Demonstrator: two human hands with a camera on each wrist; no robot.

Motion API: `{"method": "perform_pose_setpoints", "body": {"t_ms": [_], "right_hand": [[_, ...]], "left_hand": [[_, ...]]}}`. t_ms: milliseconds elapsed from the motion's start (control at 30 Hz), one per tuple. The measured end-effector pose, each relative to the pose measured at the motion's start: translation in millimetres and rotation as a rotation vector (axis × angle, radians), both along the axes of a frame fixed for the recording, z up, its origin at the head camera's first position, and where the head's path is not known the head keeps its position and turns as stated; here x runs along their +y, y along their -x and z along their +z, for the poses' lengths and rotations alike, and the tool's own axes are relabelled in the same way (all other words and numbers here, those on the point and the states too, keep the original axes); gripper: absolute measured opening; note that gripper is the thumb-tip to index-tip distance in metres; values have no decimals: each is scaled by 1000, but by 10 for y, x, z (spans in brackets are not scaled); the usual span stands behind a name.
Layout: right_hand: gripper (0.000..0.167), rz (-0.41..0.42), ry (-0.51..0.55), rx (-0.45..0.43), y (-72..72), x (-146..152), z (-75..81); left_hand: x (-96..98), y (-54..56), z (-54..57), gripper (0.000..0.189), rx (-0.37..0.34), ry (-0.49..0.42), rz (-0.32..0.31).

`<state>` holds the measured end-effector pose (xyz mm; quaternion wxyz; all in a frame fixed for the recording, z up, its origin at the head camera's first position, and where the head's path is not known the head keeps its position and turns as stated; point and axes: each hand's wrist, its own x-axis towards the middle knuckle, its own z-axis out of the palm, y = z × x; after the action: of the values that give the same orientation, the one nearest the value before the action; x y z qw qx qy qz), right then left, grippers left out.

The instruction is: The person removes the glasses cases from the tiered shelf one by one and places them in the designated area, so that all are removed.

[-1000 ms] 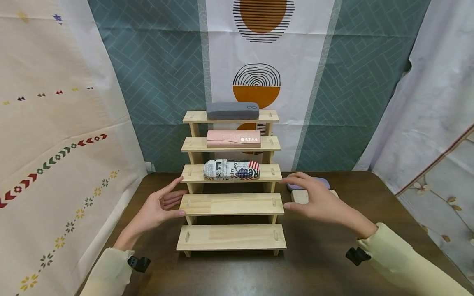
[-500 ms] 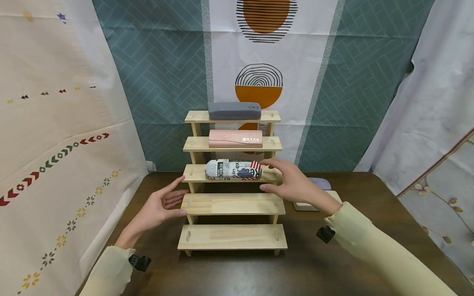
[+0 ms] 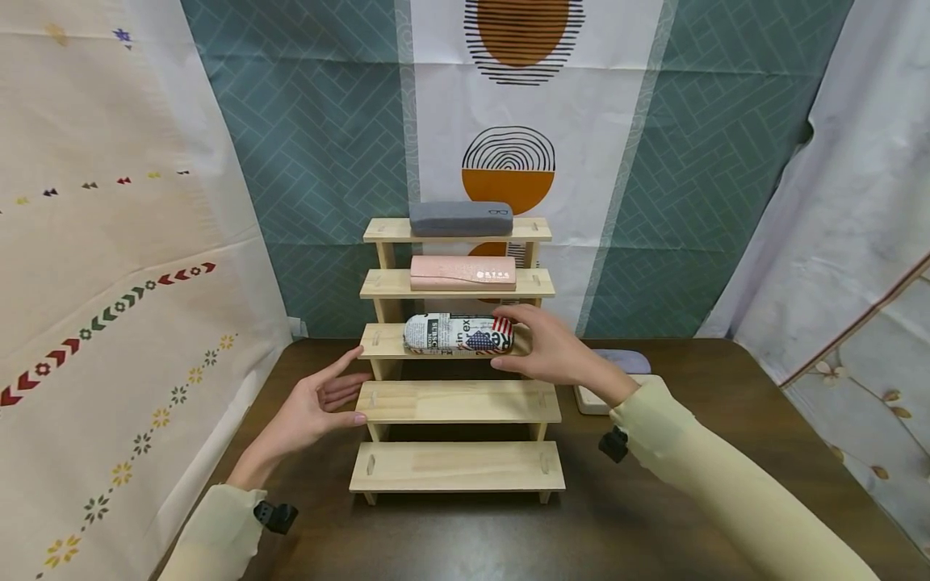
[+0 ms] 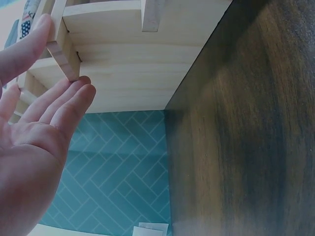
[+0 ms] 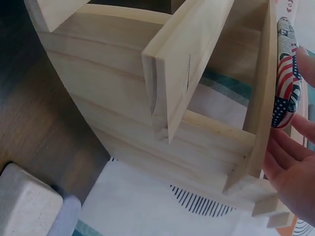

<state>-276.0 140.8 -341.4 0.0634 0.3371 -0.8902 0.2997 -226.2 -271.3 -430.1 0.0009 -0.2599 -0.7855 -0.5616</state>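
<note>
A stepped wooden shelf stand [image 3: 456,466] stands mid-table in the head view. My left hand [image 3: 308,413] holds the left end of its second board from the bottom, thumb at the front corner, fingertips at the back; the left wrist view shows this board end [image 4: 63,51] between them. On the middle board lies a newspaper-and-flag-print glasses case [image 3: 454,334]. My right hand [image 3: 548,347] grips the case's right end, index finger over the top, thumb in front. The right wrist view shows the case [image 5: 287,73] between thumb and fingers, its other end out of clear sight.
A grey glasses case [image 3: 461,219] lies on the top board, a pink glasses case [image 3: 462,273] on the board below it. Beige [image 3: 592,402] and lavender [image 3: 626,361] cases lie on the table behind my right forearm. Patterned cloths hang around the table.
My right hand has moved left from beside the stand to the printed case and has closed around its right end. The left hand stays at the board; the view shifts slightly.
</note>
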Motion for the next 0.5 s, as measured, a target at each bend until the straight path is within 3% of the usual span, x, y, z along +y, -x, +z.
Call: {"method": "perform_pose_setpoints", "body": {"t_ms": [500], "right_hand": [[74, -3, 57, -82, 135, -132, -68]], "left_hand": [[5, -4, 2, 104, -8, -11, -3]]}}
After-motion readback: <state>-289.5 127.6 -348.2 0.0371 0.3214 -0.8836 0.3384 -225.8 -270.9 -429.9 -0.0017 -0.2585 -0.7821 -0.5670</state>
